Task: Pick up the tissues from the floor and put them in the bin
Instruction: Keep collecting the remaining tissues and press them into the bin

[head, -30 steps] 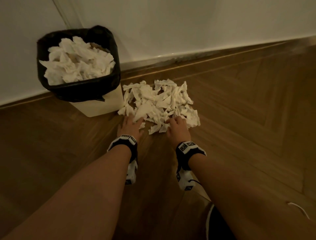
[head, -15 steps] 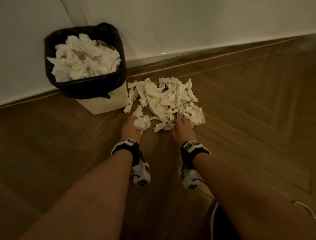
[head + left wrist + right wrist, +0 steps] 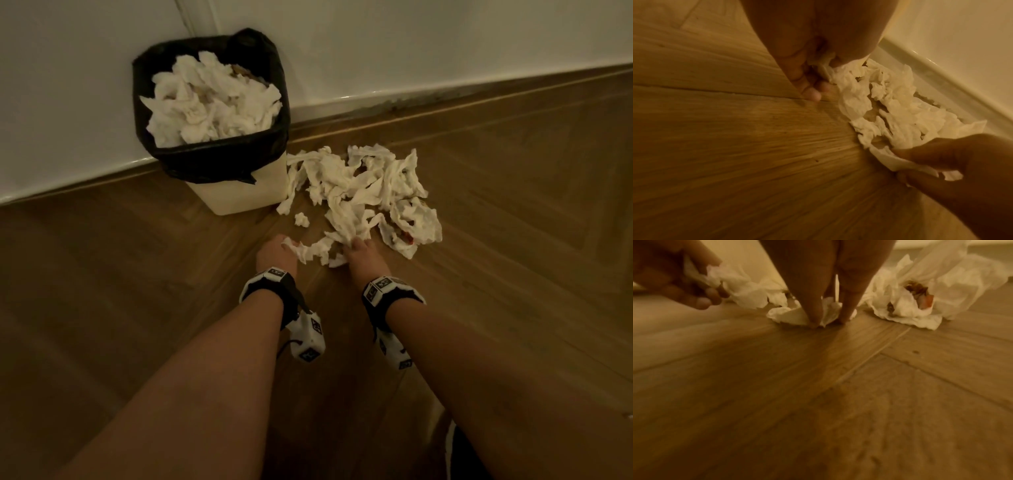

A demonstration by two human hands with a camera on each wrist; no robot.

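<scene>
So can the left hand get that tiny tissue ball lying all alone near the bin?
Probably yes. The little tissue ball lies just ahead of the left hand with bare floor between, though that hand already holds tissue.

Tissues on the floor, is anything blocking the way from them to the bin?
Nothing stands between the tissues and the bin beside them. But the bin already looks heaped with tissues to its rim, so little room seems left.
</scene>
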